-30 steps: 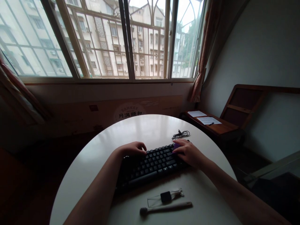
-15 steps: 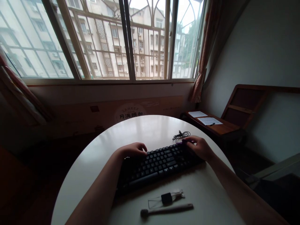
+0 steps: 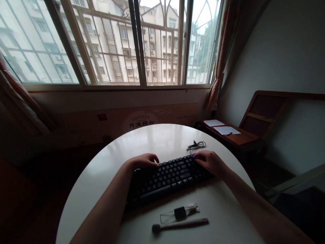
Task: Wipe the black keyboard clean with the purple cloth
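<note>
A black keyboard (image 3: 170, 176) lies slanted on the round white table (image 3: 157, 139). My left hand (image 3: 143, 161) rests on its far left corner, fingers curled over the edge. My right hand (image 3: 209, 162) lies over the far right corner of the keyboard with its fingers closed. A small purple thing (image 3: 193, 156) shows at its fingertips, touching the top row of keys. I cannot make out what the purple thing is.
A coiled black cable (image 3: 195, 145) lies just beyond the keyboard. Nearer me are a long-handled brush (image 3: 180, 224) and a small black piece on a clear pouch (image 3: 179, 212). To the right stands a low wooden table with papers (image 3: 225, 130); a barred window fills the back.
My right hand went from the keys right of the keyboard's middle to its far right corner, then came back a little to the left. My left hand has stayed put.
</note>
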Motion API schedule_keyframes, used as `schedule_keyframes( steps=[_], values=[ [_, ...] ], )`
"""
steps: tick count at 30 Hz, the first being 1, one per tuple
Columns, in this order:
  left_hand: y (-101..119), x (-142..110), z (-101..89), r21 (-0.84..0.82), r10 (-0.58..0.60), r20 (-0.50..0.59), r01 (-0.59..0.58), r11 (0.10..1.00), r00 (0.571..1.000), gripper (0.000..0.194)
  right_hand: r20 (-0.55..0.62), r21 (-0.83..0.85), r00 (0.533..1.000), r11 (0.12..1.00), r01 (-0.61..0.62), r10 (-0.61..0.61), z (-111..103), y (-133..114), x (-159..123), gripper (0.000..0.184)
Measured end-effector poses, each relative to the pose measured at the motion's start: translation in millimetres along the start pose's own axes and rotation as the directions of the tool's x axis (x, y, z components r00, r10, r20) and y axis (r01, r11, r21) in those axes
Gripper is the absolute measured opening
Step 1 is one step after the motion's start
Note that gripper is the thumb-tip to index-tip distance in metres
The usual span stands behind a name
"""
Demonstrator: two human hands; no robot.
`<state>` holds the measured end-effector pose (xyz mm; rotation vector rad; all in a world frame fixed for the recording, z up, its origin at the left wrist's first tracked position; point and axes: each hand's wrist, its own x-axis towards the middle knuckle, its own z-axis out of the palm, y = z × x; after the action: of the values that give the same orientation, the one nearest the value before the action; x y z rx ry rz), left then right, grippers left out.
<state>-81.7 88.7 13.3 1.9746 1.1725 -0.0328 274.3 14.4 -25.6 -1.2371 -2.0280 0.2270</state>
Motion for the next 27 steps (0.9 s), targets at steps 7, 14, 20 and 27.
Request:
schedule_keyframes(
  steps=[7, 14, 20, 27],
  values=[
    [0.8, -0.2, 0.7, 0.028, 0.001, -0.007, 0.0, 1.0, 1.0, 0.056, 0.185, -0.058, 0.982, 0.997, 0.053, -0.041, 3.0, -7.6, -2.7, 0.019],
    [0.8, -0.3, 0.1, 0.031, 0.003, -0.011, -0.003, 1.0, 1.0, 0.055, 0.193, -0.114, 0.981, 0.993, 0.015, 0.008, 4.3, -6.3, -2.5, 0.023],
    [1.3, -0.3, -0.7, 0.033, 0.011, 0.0, -0.011, 0.999, 1.0, 0.057, 0.182, -0.116, 0.983, 0.993, 0.004, 0.017, 6.5, -6.5, -1.7, 0.023],
    [-1.5, 1.3, 0.4, 0.025, 0.017, -0.008, -0.017, 1.0, 1.0, 0.055, 0.232, -0.081, 0.972, 0.997, -0.012, 0.03, 4.2, -5.7, -1.4, 0.023]
  ],
)
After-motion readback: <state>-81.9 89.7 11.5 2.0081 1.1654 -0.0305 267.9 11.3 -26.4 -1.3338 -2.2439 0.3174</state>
